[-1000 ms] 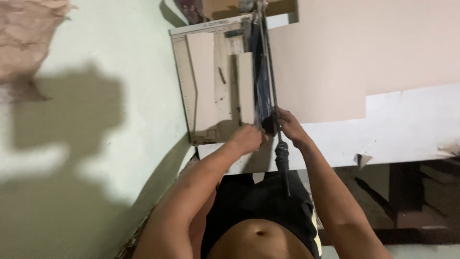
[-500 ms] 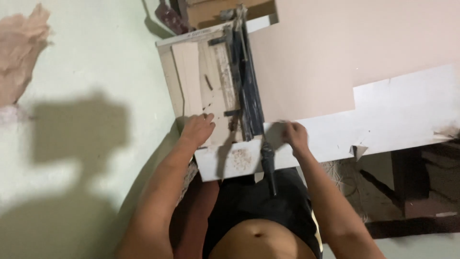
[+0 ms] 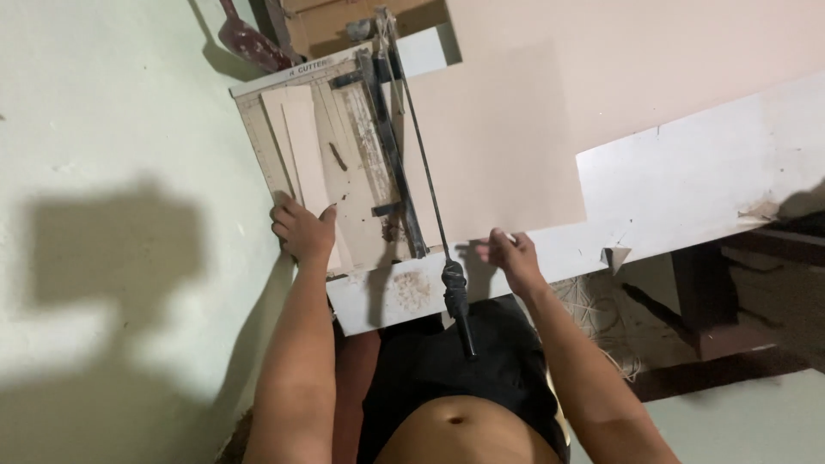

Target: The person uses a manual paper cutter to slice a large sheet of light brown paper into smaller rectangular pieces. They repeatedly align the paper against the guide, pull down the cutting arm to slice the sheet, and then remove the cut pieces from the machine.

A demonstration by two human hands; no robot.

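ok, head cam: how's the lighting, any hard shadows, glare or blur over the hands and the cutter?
Head view: hard light throws a dark shadow of the person on the pale floor; the left hand on the paper strips and the right hand at the pink sheet's edge look slightly soft; the cutter's handle reads clearly; no glare, though the white tabletop is bright.

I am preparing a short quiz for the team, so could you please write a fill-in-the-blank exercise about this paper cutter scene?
1. The left hand grips a cut ____ of pale card lying on the paper cutter.
2. The right hand touches the near edge of the large ____ sheet.
3. The cutter's black handle is held by ____ hand.

Missing words: strip; pink; neither
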